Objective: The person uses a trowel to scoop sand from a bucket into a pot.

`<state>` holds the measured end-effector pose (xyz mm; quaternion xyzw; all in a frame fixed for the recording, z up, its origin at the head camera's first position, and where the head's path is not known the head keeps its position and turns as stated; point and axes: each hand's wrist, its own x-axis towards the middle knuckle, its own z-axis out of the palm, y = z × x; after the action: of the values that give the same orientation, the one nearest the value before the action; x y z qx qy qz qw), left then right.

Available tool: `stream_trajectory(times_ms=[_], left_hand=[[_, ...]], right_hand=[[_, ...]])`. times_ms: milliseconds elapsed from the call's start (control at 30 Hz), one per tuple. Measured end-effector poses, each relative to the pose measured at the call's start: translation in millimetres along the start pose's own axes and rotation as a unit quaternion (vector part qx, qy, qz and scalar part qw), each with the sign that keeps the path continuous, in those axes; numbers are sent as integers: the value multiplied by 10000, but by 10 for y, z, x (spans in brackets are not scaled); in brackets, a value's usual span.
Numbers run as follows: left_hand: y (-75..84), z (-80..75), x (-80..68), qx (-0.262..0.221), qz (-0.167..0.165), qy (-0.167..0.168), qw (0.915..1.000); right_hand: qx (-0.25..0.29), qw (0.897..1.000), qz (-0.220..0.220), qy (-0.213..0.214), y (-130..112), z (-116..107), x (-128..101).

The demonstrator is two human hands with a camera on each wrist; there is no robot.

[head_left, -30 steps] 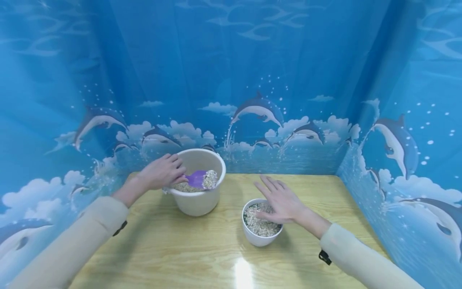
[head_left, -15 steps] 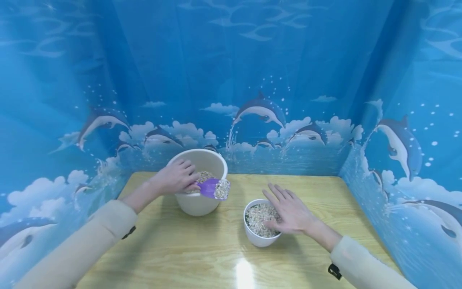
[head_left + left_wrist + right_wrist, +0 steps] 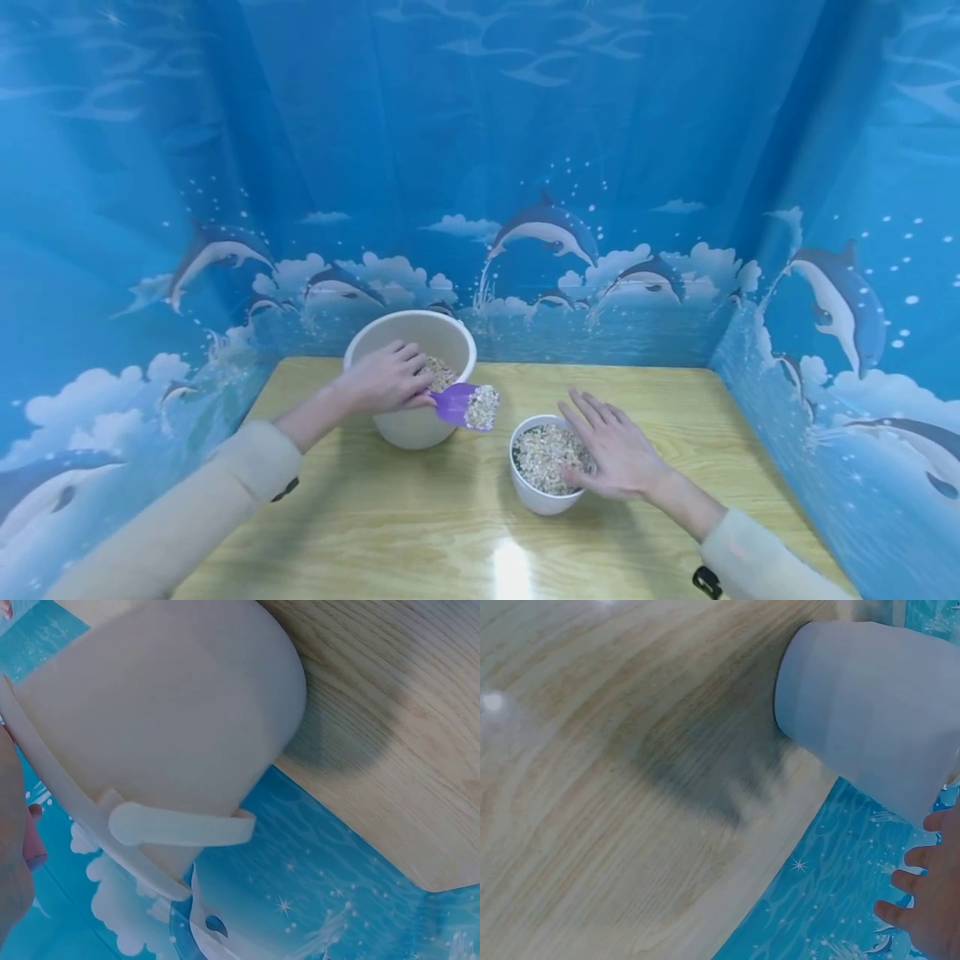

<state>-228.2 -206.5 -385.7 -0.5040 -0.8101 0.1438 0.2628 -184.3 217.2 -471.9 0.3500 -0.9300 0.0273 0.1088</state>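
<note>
Holding: the left hand (image 3: 386, 385) pinched the handle of a small purple plastic scoop (image 3: 463, 406), fingers curled round it.
Scoop load: pale grain heaped in the scoop's bowl, carried in the air just past the rim of the bucket, between bucket and pot.
Bucket: a large cream plastic bucket (image 3: 411, 423) with a side handle (image 3: 180, 825) stood near the far edge of the light wooden desk (image 3: 390, 525), left of centre, grain inside.
Pot: a small white round pot (image 3: 542, 495) full of the same grain stood near the desk's middle.
Right hand: the right hand (image 3: 618, 450) lay spread, fingers straight, resting on the pot's right rim.
Surround: a blue dolphin-print curtain (image 3: 525, 167) ran along the desk's far and side edges.
</note>
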Motion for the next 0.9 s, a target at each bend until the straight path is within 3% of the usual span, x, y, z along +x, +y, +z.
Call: stream_trajectory(times_ms=[233, 900], left_hand=[[74, -15, 83, 25, -36, -213, 9998], [248, -46, 409, -11, 145, -282, 9995]], right_hand=[[19, 9999, -27, 97, -7, 67, -56], [197, 9997, -21, 119, -47, 139, -115]])
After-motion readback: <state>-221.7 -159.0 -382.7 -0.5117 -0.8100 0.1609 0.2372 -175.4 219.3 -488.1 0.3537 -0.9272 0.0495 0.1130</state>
